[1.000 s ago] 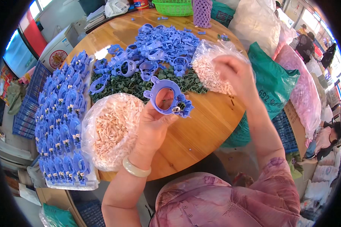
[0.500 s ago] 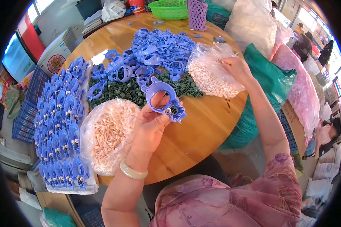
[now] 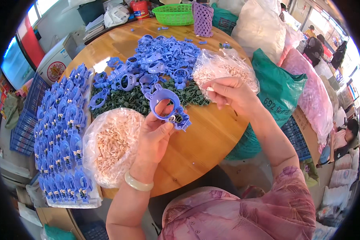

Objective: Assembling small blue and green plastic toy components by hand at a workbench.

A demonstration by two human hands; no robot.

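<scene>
My left hand (image 3: 153,134) grips a blue plastic ring-shaped part (image 3: 176,107) with small ears, held up above the table. A dark green piece and a small pale piece sit at its lower end, near my thumb. To the right of it, my right hand (image 3: 235,95) pinches a small white plastic piece (image 3: 209,89) between thumb and fingertips. Just beyond that hand lies an open clear bag of whitish pieces (image 3: 244,73). Another clear bag of cream pieces (image 3: 112,144) stands beside my left wrist. Dark green pieces (image 3: 126,97) are spread behind the left hand.
A heap of blue parts (image 3: 168,51) covers the middle of the round wooden table (image 3: 204,140). Rows of blue parts with pieces fitted (image 3: 60,148) stand on a white board at left. A green basket (image 3: 174,15) and purple holder (image 3: 203,22) stand behind; sacks (image 3: 276,86) crowd the right.
My right hand has come out of the right-hand bag and moved left, nearer the blue ring-shaped part, with a small white piece in its fingertips. My left hand keeps its grip.
</scene>
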